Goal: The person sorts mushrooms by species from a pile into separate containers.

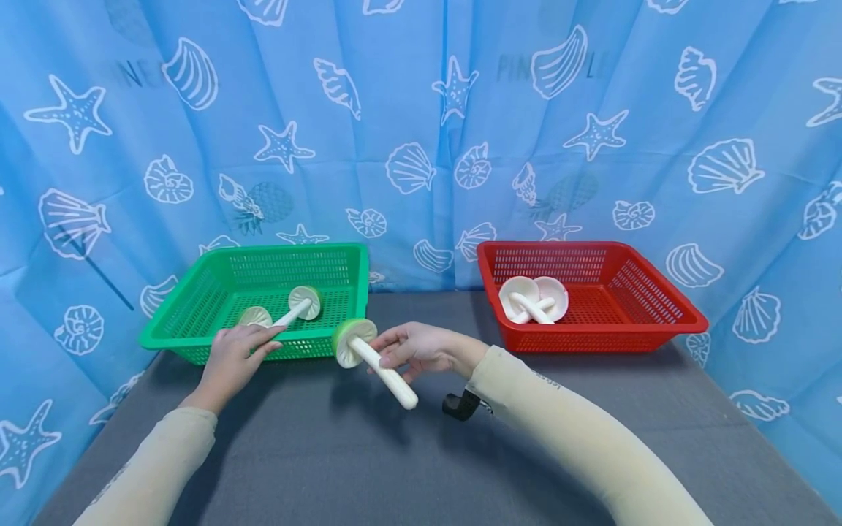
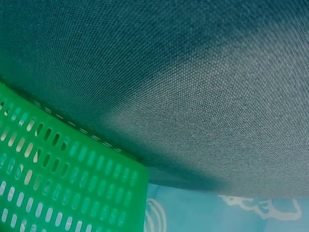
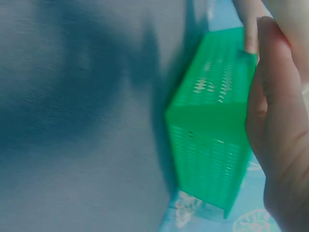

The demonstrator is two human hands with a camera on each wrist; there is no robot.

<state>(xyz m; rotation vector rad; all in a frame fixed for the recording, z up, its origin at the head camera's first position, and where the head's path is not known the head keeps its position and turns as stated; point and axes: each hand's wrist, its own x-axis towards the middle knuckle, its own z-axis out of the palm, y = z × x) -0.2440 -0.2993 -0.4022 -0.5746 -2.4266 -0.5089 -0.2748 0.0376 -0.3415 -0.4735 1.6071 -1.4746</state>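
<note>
My right hand (image 1: 421, 347) pinches the white stem of a toy mushroom (image 1: 388, 372) with a green-edged cap, its gilled underside facing me. The mushroom is tilted, cap up and left, by the front right corner of the green basket (image 1: 358, 281). At that basket's front rim, my left hand (image 1: 240, 358) grips the edge, fingers over it and thumb outside. Inside, a second green-capped mushroom (image 1: 305, 303) has its stem reaching the left fingers. Another mushroom cap (image 1: 255, 315) shows partly behind that hand. The right wrist view shows the right hand (image 3: 282, 116) close up.
To the right stands a red basket (image 1: 592, 340) with two white mushrooms (image 1: 534, 299) lying crossed in its left part. Both baskets rest on a grey cloth-covered table (image 1: 421, 467). Behind them hangs a blue curtain (image 1: 421, 109) with shell prints. A black device (image 1: 460, 405) sits under my right wrist.
</note>
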